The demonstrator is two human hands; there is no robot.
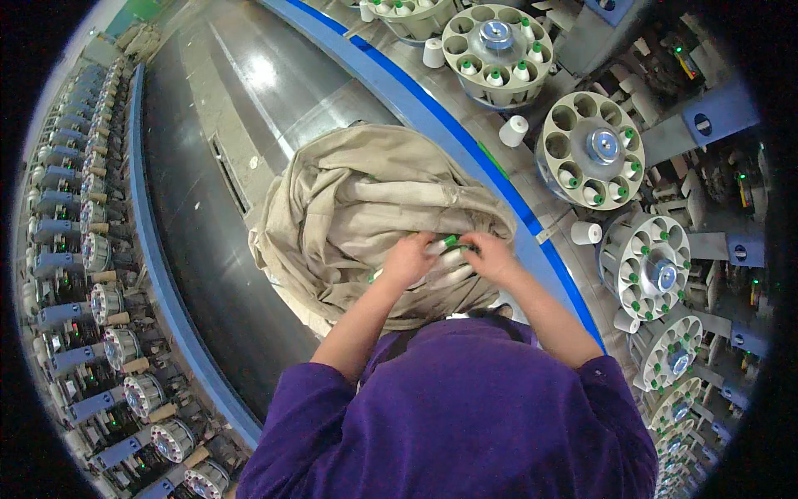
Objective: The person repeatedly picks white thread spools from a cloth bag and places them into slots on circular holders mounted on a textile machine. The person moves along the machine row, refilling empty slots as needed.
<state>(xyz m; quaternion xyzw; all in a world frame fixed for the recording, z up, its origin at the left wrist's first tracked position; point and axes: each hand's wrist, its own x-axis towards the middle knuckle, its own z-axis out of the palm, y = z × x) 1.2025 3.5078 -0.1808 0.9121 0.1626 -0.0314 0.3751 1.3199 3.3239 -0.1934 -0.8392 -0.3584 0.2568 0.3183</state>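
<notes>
A large beige cloth sack (366,191) lies bunched in front of me, its folds gathered round several white yarn bobbins with green tips. My left hand (409,259) is closed on the white body of one yarn bobbin (450,241), whose green end points toward my right hand. My right hand (492,256) has curled fingers and thumb at the ends of the bobbins between the hands, and appears to grip one. White bobbins (453,273) lie just below, partly hidden by my fingers and the cloth. Another green tip shows beside my left wrist.
To the right, a winding machine carries round bobbin magazines (591,150) with several bobbins in their pockets. White cones (514,130) stand along its blue-edged rail (465,133). A second machine row (108,303) lines the left, behind a blue rail (158,274). Dark floor (195,166) lies between.
</notes>
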